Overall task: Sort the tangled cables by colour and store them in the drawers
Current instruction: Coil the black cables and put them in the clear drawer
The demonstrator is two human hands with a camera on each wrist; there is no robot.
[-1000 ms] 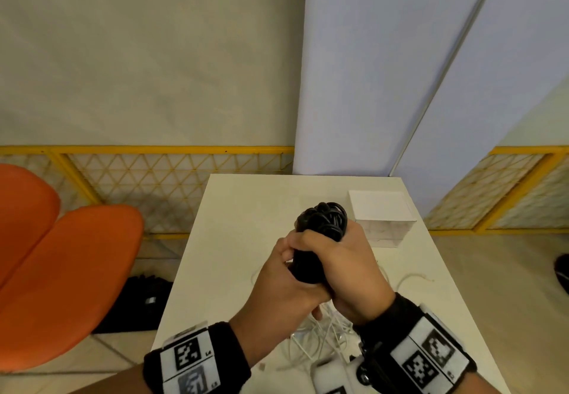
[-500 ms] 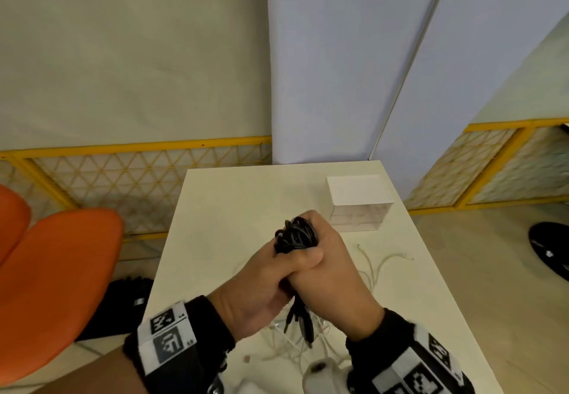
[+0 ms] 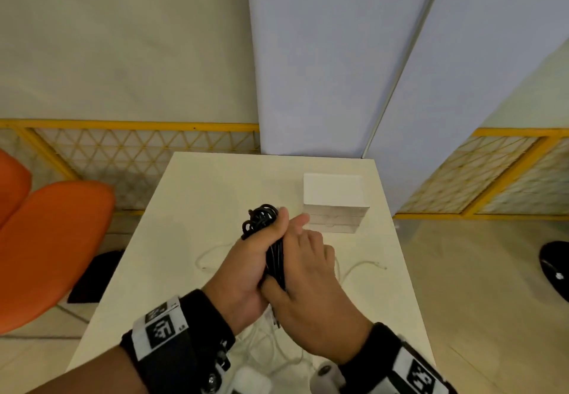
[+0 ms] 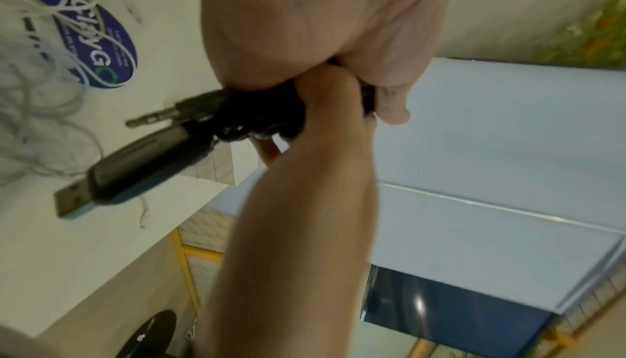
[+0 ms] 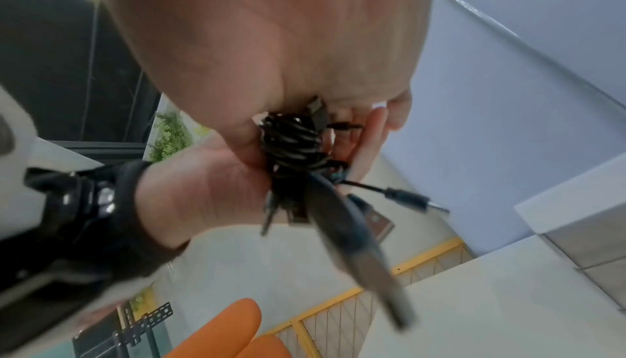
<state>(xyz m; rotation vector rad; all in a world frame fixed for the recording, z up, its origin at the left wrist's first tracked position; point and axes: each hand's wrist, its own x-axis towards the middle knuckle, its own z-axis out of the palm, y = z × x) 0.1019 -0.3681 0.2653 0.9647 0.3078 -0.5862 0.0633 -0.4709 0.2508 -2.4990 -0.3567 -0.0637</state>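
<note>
head view: both hands meet above the middle of the white table (image 3: 191, 208), with a bundle of black cables (image 3: 261, 216) between them
left hand (image 3: 246, 270): fingers curled round the black cables, thumb up along the coil; loops stick out past the top of the fist
right hand (image 3: 308, 289): on the right side of the bundle, thumb pressed against its lower part; fingers mostly straight, lying along the strands and pointing towards the drawer unit; can't tell from any view whether they close round the cables
black cables: off the table, held in the air, wound into a tight coil; straight strands run down between the two palms
left wrist view: a black USB plug (image 4: 112, 184) and a thin jack plug (image 4: 152, 117) hang out of the bundle below the hand, blurred
right wrist view: coil (image 5: 294, 147) sits between both palms; a long black plug body (image 5: 355, 251) and a small barrel connector (image 5: 410, 200) dangle from it
white cables (image 3: 277, 341): loose tangle on the table under and near the wrists, one strand trailing right with its end (image 3: 378, 265) lying on the tabletop
drawer unit (image 3: 334, 202): small white box at the far right of the table, drawer fronts facing the person, all pushed in; near the fingertips, not touched
sticker (image 4: 91, 39): blue oval on the table under the white tangle
surroundings: orange chairs (image 3: 52, 245) left of the table, yellow mesh fence (image 3: 138, 159) behind it
</note>
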